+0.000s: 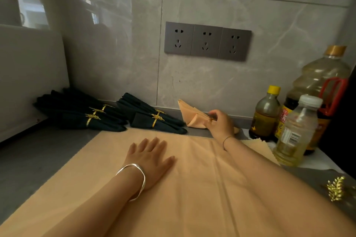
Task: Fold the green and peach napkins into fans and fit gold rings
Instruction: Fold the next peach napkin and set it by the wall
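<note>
A large peach napkin (192, 188) lies spread flat on the grey counter in front of me. My left hand (150, 158) rests on it, palm down with straight fingers. My right hand (219, 123) reaches to the back wall and pinches a folded peach fan napkin (189, 114) at its gold ring. Several dark green fan napkins with gold rings lie at the back, in one group at the left (81, 111) and another nearer the middle (152, 117). A loose gold leaf ring (336, 188) sits on the counter at the right.
Three bottles stand at the right: a small yellow-capped one (266, 115), a clear white-capped one (296, 132) and a big oil jug (323, 82). A white appliance (28, 75) fills the left. A tiled wall with grey sockets (207, 41) closes the back.
</note>
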Available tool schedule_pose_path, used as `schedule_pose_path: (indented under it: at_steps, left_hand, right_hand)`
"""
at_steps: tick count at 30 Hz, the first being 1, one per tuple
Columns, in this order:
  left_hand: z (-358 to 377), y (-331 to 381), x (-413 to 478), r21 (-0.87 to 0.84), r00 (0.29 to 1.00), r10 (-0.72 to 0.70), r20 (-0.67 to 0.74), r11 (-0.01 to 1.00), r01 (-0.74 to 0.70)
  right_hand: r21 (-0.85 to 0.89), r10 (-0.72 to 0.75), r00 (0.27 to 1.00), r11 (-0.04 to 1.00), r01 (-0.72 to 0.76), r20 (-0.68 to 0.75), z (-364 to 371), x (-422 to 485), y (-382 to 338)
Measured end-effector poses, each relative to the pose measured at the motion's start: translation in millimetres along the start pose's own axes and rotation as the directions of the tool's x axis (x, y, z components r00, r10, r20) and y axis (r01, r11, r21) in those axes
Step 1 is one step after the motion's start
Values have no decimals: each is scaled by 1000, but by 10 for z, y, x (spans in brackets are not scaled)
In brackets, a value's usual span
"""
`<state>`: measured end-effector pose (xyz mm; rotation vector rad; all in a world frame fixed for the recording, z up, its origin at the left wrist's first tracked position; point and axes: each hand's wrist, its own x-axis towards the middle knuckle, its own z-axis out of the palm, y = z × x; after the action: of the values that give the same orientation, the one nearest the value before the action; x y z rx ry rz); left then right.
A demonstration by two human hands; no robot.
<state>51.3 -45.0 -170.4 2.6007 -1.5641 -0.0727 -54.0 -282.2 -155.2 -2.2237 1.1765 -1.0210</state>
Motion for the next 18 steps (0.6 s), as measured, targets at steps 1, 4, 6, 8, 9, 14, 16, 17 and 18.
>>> schedule_pose_path:
  at_steps: [1,4,6,8,9,14,16,17,18]
  left_hand:
    - [0,3,2,-1,1000,0,5,1000,0]
    - [-3,5,3,-7,1000,0,20,1000,1]
    - [-5,12,-6,-14,1000,-5,28,1000,5]
    - [-10,26,-45,-21,999,-12,32,1000,13]
    - [-5,36,-68,-24,999,-11,32,1000,12]
    - [-1,130,-321,-20,999,-16,37,1000,17]
    - [-14,214,-463,-23,999,-3,42,1000,4]
    - [5,248,-495,-22,999,5,44,1000,-4]
    - [12,282,-546,-27,999,10,47,1000,-9]
  right_hand:
    - [-81,-43,999,996,42,-16,7,-95,-51]
    - [-61,-196,980,978,198,37,32,-482,-258]
    - [-90,-244,955,961,261,168,10,-768,-374]
    - [-213,-187,909,936,279,373,-64,-1018,-445]
    - [-264,-136,876,922,282,462,-108,-1115,-457]
    - [-355,-48,807,882,310,588,-335,-1442,-452]
    - [-367,-37,806,877,309,591,-446,-1562,-415]
    - [-373,-34,806,874,310,591,-461,-1597,-385]
    - [-384,-26,809,871,306,587,-492,-1644,-367]
